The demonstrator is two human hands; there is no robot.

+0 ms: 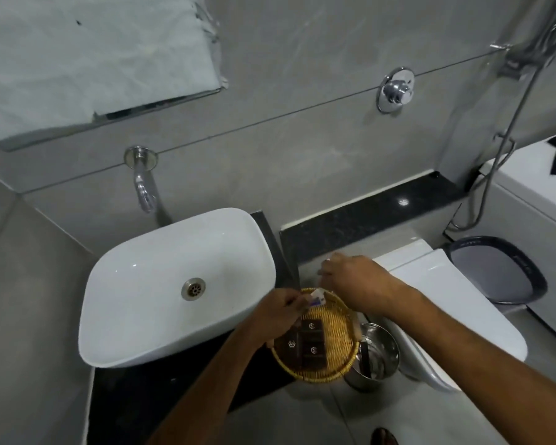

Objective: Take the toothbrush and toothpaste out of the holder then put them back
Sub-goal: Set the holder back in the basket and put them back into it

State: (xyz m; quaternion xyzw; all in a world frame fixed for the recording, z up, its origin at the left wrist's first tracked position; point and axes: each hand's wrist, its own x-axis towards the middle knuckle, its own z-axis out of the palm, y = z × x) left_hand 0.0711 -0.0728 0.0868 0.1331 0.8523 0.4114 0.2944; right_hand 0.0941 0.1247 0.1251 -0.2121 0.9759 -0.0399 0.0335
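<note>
My left hand (278,314) is over the near-left rim of a round wicker tray (337,364), pinching a small white and purple toothpaste tube (317,298). My right hand (358,282) hovers past the tray's far edge, its fingers closed on a thin white object that looks like the toothbrush (326,260). Most of it is hidden by the fingers and blurred. A steel cup holder (381,345) stands right of the tray, under my right forearm, with a dark flat item leaning inside. Several dark packets (312,343) lie in the tray.
A white basin (142,300) sits left on the black counter (135,399), with a wall tap (143,187) above it. A white toilet lid (456,290) and a grey bin (498,271) are to the right. A hose (495,175) hangs down the wall.
</note>
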